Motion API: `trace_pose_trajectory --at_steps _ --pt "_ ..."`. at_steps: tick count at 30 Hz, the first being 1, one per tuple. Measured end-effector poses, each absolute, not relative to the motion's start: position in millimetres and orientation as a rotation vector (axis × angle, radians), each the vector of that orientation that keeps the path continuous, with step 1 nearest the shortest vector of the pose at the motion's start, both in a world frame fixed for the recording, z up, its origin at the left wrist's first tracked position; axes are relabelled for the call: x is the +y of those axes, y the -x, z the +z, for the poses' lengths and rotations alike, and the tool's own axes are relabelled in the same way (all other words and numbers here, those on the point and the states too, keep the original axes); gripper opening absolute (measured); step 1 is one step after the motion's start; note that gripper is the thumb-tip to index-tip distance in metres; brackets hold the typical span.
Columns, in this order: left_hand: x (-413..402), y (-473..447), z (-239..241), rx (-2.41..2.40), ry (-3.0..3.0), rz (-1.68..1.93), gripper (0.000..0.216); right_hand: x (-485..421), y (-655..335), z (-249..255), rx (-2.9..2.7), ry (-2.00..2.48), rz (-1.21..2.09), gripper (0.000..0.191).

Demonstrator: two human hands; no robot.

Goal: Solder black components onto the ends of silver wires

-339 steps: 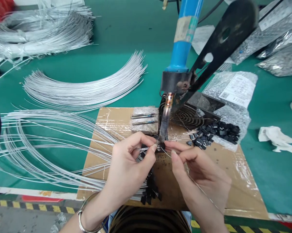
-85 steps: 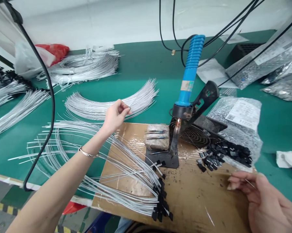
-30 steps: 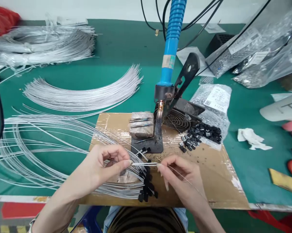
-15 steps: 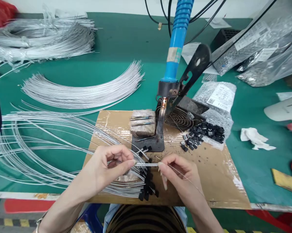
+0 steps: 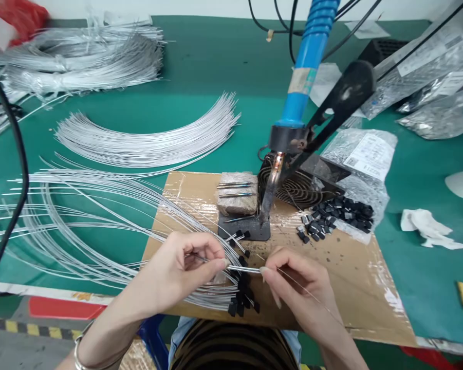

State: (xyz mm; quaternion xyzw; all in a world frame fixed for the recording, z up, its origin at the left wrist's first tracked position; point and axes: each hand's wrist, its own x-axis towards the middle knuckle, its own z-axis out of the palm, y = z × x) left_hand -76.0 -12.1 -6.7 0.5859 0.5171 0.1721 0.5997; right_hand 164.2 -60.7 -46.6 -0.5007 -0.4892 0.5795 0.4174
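Note:
My left hand (image 5: 195,267) pinches thin grey-white wires (image 5: 244,269) between thumb and forefinger, above the cardboard. Close by on the right, my right hand (image 5: 300,280) pinches the other end of the same short stretch, which runs nearly level between the fingertips. A thin solder-like strand (image 5: 312,295) also passes through my right hand and trails over its back. Beneath the hands lie many wires tipped with black connectors (image 5: 243,295). Behind them a soldering iron with a blue handle (image 5: 302,77) points tip-down in a black stand. The exact wire ends are hidden by my fingers.
A stone-like block (image 5: 237,203) bears several metal tips. Loose black connectors (image 5: 337,218) are heaped beside a bubble-wrap bag (image 5: 370,154). A curved wire bundle (image 5: 150,146) lies on the green mat, with larger coils (image 5: 100,56) behind. A crumpled tissue (image 5: 431,228) is at right.
The camera view has turned, so the whole bench appears further right in the picture. Both hands keep their pinch on the wires, which now slope slightly down toward the right.

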Motion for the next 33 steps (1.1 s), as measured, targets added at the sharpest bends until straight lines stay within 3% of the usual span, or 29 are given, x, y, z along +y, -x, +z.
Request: trace_pose_trajectory --at_steps 9,15,20,26,33 --pt "-30 37 14 1.131 -1.897 0.345 0.016 -70 -177 -54 -1.424 1.166 1.405 0.024" --pt "-28 24 3 1.173 -1.635 0.334 0.016 -70 -172 -53 -1.376 1.202 1.348 0.027" --pt "-27 25 -11 1.214 -1.393 0.445 0.019 -70 -162 -58 -0.992 1.254 1.354 0.029" --pt "-22 28 -12 1.236 -1.238 0.487 0.022 -69 -159 -63 -0.628 1.041 1.585 0.063" --pt "-21 26 -12 1.259 -1.247 0.512 0.022 -73 -139 -54 -0.699 1.158 1.507 0.017"
